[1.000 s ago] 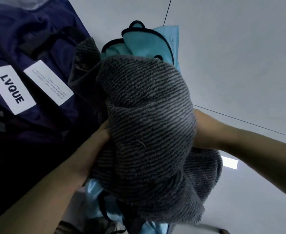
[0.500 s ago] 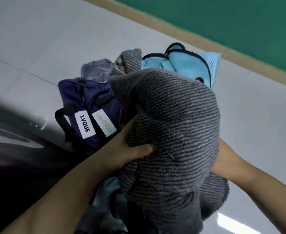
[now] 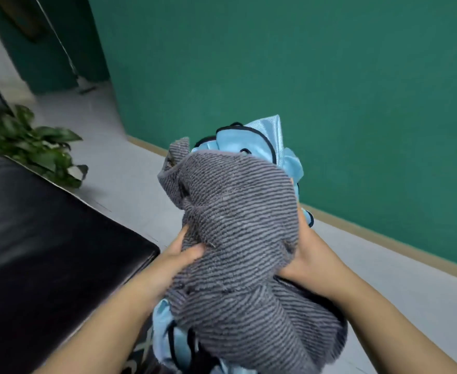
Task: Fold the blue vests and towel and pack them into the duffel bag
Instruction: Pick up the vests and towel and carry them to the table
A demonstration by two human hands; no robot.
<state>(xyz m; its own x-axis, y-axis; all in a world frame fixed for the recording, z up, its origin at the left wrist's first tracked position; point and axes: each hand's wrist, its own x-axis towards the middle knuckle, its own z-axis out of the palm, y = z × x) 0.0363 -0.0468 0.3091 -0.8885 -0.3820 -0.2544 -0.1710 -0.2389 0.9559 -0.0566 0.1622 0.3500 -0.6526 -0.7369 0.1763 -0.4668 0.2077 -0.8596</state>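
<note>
Nearest the camera, the lower end of the bundle hangs between the two forearms: the grey striped towel (image 3: pixel 238 238) is draped over the light blue vests (image 3: pixel 251 141), whose shiny fabric and black trim also peek out under its bottom edge. The left hand (image 3: pixel 180 256) grips the towel on its left flank, thumb pressed into the pile and fingers curled behind the cloth; the right hand (image 3: pixel 307 259) clutches the right flank, fingers buried in the folds. Both hands are therefore closed on the bundle, one on each side at about the same height, and neither seems closer to it than the other. The bundle's long axis runs from near the person's body up and away, with the vests' free end poking out past the towel at the far top. It is carried in the air, touching nothing but the hands. The duffel bag is not in sight, so which way the bundle must travel cannot be told. To the left sits a black surface (image 3: pixel 46 238), beyond it a leafy plant (image 3: pixel 33 141), the pale floor (image 3: pixel 119 163) and the green wall (image 3: pixel 330 76).
</note>
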